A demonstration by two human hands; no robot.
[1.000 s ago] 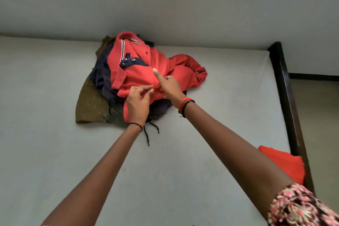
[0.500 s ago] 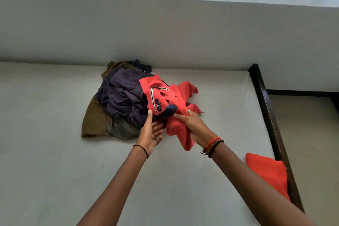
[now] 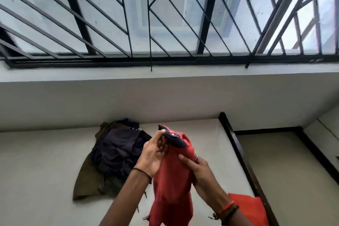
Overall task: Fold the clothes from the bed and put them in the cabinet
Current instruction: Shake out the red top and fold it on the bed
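Shirt: red navy-collared polo shirt [image 3: 172, 176], now lifted off dark clothes pile [image 3: 113, 152], lower centre.
Left hand [image 3: 152, 158]: fingers pinch collar.
Right hand [image 3: 198, 169]: fingers grip its body.

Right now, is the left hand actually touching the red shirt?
Touching. The head view shows the left hand pinching the dark collar of the red shirt between thumb and fingers, while the right hand grips its side.

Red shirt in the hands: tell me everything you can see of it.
The red shirt is soft, knit-looking cloth with a navy collar bearing pale trim. It hangs bunched above the bed, apart from the dark clothes pile. The left hand pinches the collar; the right hand grips its side. Its lower end leaves the frame.
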